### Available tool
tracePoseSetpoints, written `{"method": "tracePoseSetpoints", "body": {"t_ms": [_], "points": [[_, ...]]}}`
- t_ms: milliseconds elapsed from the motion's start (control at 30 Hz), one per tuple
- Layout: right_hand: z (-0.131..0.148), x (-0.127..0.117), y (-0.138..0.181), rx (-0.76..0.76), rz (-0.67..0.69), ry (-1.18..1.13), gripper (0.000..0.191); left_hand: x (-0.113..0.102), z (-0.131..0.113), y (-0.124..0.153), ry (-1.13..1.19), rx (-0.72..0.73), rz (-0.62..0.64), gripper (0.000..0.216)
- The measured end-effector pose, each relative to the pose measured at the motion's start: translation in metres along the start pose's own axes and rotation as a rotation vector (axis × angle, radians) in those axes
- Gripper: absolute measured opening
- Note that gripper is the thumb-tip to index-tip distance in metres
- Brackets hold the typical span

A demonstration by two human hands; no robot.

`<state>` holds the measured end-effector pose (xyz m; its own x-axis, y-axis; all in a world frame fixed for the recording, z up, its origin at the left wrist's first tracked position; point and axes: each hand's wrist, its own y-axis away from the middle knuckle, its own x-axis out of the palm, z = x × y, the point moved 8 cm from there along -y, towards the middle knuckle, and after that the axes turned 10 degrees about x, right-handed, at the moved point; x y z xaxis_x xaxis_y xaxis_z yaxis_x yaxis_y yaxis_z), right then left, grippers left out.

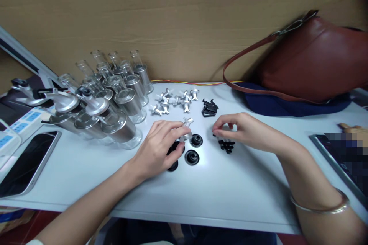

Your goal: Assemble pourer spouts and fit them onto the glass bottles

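Note:
My left hand is closed around a silver pourer spout, held between thumb and fingers. Below and beside that hand lie several round black stoppers, some partly covered by its fingers. My right hand pinches at the table surface, with a dark bit showing at its fingertips that looks like a small black plug. Right under it sits a cluster of small black plugs. Farther back are several loose silver spouts and a pile of thin black levers.
Glass bottles with metal bands crowd the left, a few fitted with pourers. A phone and a power strip lie at far left. At right are a brown bag, a dark blue cloth item and a tablet-like device.

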<state>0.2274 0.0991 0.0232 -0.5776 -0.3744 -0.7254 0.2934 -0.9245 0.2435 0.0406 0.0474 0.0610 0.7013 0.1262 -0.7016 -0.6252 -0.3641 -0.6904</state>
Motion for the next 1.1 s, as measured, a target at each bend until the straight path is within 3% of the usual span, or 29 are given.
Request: {"method": "tracePoseSetpoints", "body": {"t_ms": [267,433,567,800,1100], "points": [[0.033,-0.008,0.007,-0.146,-0.151,-0.519,0.029,0.003,-0.006,-0.002,0.068,0.042,0.014,0.032],[0.041,-0.004,0.007,-0.152,-0.190,-0.691,0.034,0.005,-0.009,-0.001,0.099,0.078,0.000,0.033],[0.043,0.000,0.007,-0.139,-0.159,-0.693,0.031,0.003,-0.010,-0.001,0.102,0.082,-0.020,0.035],[0.046,-0.002,0.011,-0.250,-0.204,-0.632,0.010,0.002,-0.010,-0.002,0.125,0.083,-0.028,0.039],[0.061,-0.003,0.028,-0.433,-0.425,-0.314,0.007,0.005,-0.003,0.003,0.180,0.015,-0.022,0.039]]}}
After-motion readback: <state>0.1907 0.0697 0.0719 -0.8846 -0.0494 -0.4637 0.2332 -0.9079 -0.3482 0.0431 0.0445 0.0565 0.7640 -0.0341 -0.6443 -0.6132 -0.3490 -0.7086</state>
